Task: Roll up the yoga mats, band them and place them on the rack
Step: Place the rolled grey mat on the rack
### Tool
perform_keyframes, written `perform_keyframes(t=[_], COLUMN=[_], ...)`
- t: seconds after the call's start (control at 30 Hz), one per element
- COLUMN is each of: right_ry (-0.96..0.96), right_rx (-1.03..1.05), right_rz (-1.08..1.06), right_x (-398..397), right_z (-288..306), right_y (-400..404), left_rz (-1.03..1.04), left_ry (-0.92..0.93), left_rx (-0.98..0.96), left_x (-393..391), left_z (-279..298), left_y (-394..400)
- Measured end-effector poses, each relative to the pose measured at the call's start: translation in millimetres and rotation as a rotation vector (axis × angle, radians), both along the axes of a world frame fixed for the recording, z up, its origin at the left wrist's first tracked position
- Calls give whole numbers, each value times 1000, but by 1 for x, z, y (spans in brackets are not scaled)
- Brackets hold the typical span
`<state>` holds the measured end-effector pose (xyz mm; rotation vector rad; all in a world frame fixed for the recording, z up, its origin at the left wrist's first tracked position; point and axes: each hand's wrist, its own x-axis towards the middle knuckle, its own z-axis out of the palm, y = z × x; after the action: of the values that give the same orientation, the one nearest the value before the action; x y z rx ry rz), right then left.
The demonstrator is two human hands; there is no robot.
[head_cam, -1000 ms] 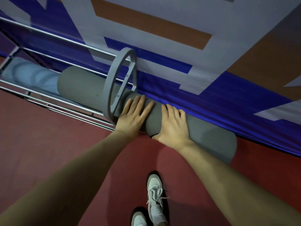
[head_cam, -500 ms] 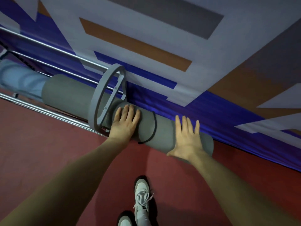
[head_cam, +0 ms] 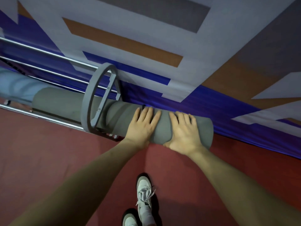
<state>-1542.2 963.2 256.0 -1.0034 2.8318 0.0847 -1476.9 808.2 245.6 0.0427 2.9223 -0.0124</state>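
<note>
A rolled grey yoga mat lies level, its left part passing through the grey ring at the end of the rack. My left hand lies flat on top of the roll just right of the ring. Beside it, my right hand rests on the roll with fingers spread and the thumb under the near side. A bit of black band shows above my left fingers. Further into the rack lie another grey roll and a light blue roll.
The rack's chrome rails run left along a wall hung with a blue, grey and brown patterned cloth. The floor is dark red. My white shoes stand below the hands.
My right hand has slid left along the roll and now lies beside my left hand. The roll's right end sticks out further past my right hand than before.
</note>
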Motion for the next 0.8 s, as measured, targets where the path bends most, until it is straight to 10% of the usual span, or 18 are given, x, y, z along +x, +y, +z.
perform_keyframes(t=[0.63, 0.8], right_ry=[34, -69], right_rx=[90, 95], right_rz=[88, -207], right_x=[22, 30], right_z=[4, 16], right_y=[-85, -63], left_rz=[156, 171], left_ry=[-142, -173], left_rx=[-178, -162], left_x=[18, 19], left_z=[0, 11], left_y=[-79, -70])
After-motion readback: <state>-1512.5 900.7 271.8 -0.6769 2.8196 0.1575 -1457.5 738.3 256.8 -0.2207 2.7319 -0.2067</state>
